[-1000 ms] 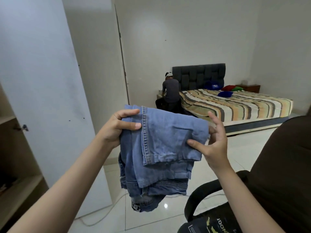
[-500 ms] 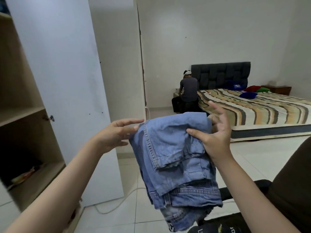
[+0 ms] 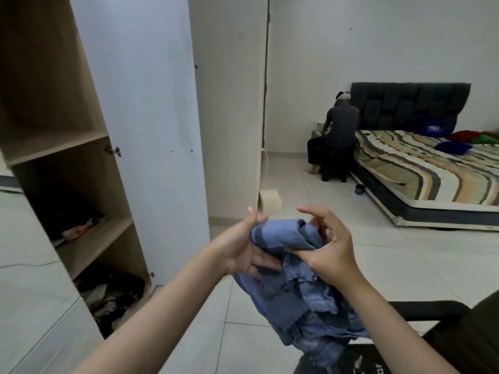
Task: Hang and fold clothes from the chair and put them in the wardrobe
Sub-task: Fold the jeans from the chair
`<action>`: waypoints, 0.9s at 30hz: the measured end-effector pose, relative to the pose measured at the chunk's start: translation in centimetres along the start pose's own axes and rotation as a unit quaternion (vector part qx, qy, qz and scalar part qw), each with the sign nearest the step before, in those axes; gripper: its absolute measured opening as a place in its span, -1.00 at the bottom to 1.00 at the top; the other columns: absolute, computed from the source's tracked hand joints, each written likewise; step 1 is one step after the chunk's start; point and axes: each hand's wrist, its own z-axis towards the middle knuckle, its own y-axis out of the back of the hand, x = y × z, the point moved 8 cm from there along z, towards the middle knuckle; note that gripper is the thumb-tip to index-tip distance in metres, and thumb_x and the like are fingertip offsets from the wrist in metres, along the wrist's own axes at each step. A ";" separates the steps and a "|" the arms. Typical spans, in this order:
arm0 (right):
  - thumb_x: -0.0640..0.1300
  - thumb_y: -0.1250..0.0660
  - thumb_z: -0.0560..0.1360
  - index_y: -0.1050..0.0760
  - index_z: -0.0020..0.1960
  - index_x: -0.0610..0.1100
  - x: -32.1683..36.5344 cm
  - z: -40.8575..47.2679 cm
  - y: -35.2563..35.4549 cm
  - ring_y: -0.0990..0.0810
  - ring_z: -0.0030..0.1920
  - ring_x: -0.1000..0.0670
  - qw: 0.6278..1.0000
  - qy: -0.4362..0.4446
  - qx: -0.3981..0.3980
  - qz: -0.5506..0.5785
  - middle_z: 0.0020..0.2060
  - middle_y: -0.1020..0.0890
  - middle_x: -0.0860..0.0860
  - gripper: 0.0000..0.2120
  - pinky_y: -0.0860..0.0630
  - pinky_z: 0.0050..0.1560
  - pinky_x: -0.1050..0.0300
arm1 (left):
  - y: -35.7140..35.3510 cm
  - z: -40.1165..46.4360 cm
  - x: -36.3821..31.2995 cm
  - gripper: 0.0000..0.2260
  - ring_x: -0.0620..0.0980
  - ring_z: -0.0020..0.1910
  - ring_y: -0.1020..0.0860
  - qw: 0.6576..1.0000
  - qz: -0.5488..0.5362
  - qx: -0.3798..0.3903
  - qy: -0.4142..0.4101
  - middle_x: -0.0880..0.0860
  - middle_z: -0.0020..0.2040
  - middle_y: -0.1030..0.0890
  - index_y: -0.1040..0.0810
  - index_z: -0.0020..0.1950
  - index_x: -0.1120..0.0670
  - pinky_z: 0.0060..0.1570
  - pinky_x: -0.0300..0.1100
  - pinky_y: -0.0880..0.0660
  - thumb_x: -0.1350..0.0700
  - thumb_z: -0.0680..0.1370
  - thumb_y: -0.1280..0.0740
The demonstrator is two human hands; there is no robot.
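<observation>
Between my two hands, held in the air above the floor (image 3: 405,265), sit the jeans (image 3: 286,238), folded down to a thick bundle. Half a second back they hung as a flatter panel, pinched at the top edge. Now the upper fold is rolled over and the loose end drops toward the chair (image 3: 432,310) at lower right.

Left hand (image 3: 243,249): palm under the left side of the bundle, fingers spread beneath the denim, thumb up over the top edge. Loose cradle rather than a tight clamp, but it bears the cloth.

Right hand (image 3: 332,255): thumb and fingers closed around the right side of the roll, index finger lifted clear.

View has swung left since a second ago. The wardrobe (image 3: 54,130) now fills the left edge, door (image 3: 140,130) standing open. Upper shelf looks bare. Middle shelf carries something flat and pale, too dim to name. Bottom compartment holds a dark jumble.

Reading: folding of this piece looks about done, and the turn toward the shelves suggests placing comes next. The bare upper shelf, at its front edge, seems the likeliest spot. Risk: the hanging tail is not tucked, so the bundle may spill open when set down. I would bring the left palm further under before reaching in.

Background: a bed (image 3: 432,179) at far right, a person (image 3: 340,130) seated at its near corner, back turned. More dark cloth drapes the chair.
</observation>
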 end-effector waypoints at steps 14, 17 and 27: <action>0.12 -0.61 0.11 -0.46 0.17 0.20 -6.0 -5.0 -1.9 -0.52 0.13 0.13 0.974 -0.209 0.035 0.080 0.08 -0.47 -0.03 -0.33 -0.51 0.08 0.31 | 3.2 1.5 2.2 -0.70 0.20 0.06 -0.60 0.931 -0.176 -0.246 -0.204 0.17 0.07 -0.62 -0.59 0.09 0.03 0.06 0.09 -0.55 0.37 0.51 -0.28; 0.25 -0.49 0.25 -0.41 0.24 0.20 -8.7 -5.4 -3.1 -0.50 0.11 0.29 0.928 -0.334 -0.020 0.161 0.22 -0.43 0.02 -0.40 -0.50 -0.12 0.36 | 4.2 1.3 2.1 -0.62 0.14 0.15 -0.58 0.917 -0.175 -0.249 -0.259 0.10 0.17 -0.61 -0.55 0.22 0.02 0.18 0.12 -0.50 0.38 0.50 -0.30; -0.08 -0.48 0.33 -0.20 0.42 0.24 -14.3 -3.2 -11.8 -0.62 0.11 -0.08 0.732 -0.513 -0.085 0.440 0.25 -0.52 0.05 -0.23 -0.61 -0.02 -0.09 | 8.7 1.4 2.2 -0.54 0.03 0.27 -0.51 0.913 -0.109 -0.216 -0.328 -0.11 0.19 -0.60 -0.48 0.25 -0.14 0.24 0.09 -0.46 0.36 0.52 -0.28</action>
